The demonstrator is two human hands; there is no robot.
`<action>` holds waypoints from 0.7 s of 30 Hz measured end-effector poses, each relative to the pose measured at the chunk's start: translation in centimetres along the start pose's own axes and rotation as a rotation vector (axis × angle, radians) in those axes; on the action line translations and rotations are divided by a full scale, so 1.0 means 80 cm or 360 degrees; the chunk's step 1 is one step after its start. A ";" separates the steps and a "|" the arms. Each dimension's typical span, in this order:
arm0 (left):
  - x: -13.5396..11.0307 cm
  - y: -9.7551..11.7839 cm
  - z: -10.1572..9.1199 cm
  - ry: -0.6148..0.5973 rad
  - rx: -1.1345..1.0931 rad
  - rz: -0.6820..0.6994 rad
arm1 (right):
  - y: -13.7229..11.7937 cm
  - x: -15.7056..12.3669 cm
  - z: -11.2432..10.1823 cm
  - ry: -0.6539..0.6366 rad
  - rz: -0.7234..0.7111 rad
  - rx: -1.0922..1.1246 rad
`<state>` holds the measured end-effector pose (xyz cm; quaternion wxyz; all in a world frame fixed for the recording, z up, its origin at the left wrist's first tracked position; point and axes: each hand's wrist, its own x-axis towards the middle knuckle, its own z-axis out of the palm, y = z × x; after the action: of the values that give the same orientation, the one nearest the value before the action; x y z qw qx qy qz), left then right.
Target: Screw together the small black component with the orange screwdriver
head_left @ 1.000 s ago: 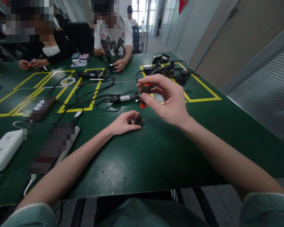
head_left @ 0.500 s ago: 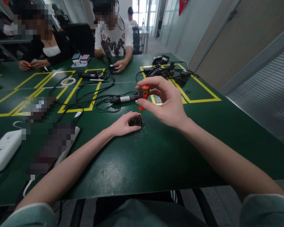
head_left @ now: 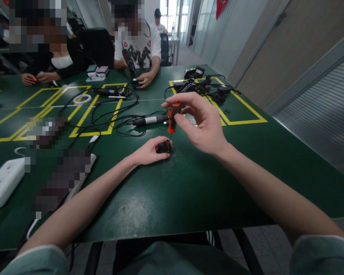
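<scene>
My right hand (head_left: pixel 202 122) is closed on the handle of a screwdriver (head_left: pixel 174 116), orange and dark grey, held nearly upright with its shaft pointing down. The shaft meets a small black part (head_left: pixel 166 146) on the green table. My left hand (head_left: pixel 151 150) pinches that part between thumb and fingers, low against the tabletop. What exactly the black part is, I cannot make out; the fingers cover some of it.
Beyond my hands lies a black and silver electric screwdriver (head_left: pixel 150 120) with looped cable. A tangle of black cables and parts (head_left: pixel 200 86) sits at the back right. To the left are a white power strip (head_left: pixel 8 183) and a white ring (head_left: pixel 82 99). Two people work across the table.
The screwdriver handle has turned within my right fingers, and its tip has shifted slightly left onto the black part. My left hand stays in place.
</scene>
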<state>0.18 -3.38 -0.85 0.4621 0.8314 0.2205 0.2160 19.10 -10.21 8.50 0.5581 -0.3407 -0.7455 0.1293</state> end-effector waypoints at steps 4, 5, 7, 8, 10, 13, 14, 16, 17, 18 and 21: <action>-0.001 0.001 0.000 -0.0003 -0.0112 -0.0045 | 0.001 0.002 0.000 0.0057 -0.0024 -0.0044; -0.001 0.001 0.000 0.0008 -0.0149 -0.0059 | 0.001 0.003 0.000 0.0070 -0.0028 -0.0058; -0.001 0.001 0.000 0.0023 -0.0203 -0.0083 | 0.001 0.003 0.000 0.0088 -0.0030 -0.0070; -0.001 0.001 0.000 0.0020 -0.0218 -0.0092 | 0.001 0.003 0.000 0.0091 -0.0026 -0.0064; 0.000 0.001 -0.001 0.0004 -0.0245 -0.0099 | -0.001 0.002 0.000 0.0082 -0.0011 -0.0027; 0.001 0.002 -0.001 -0.0024 -0.0266 -0.0101 | -0.003 0.001 0.002 0.0056 0.0007 0.0049; 0.001 0.003 -0.001 -0.0037 -0.0257 -0.0100 | -0.004 0.000 0.002 0.0050 0.0011 0.0062; 0.002 0.004 -0.001 -0.0057 -0.0217 -0.0090 | -0.004 0.000 0.002 0.0045 0.0022 0.0052; 0.002 0.004 -0.002 -0.0062 -0.0193 -0.0084 | -0.003 0.000 0.002 0.0047 0.0024 0.0037; 0.002 0.005 -0.002 -0.0063 -0.0174 -0.0077 | -0.002 0.000 0.002 0.0052 0.0021 0.0018; 0.003 0.005 -0.002 -0.0070 -0.0175 -0.0069 | -0.001 0.001 0.001 0.0079 -0.0001 -0.0022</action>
<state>0.35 -3.33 -0.40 0.5164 0.8043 0.2160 0.1993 19.00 -10.17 8.58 0.5742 -0.3473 -0.7324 0.1155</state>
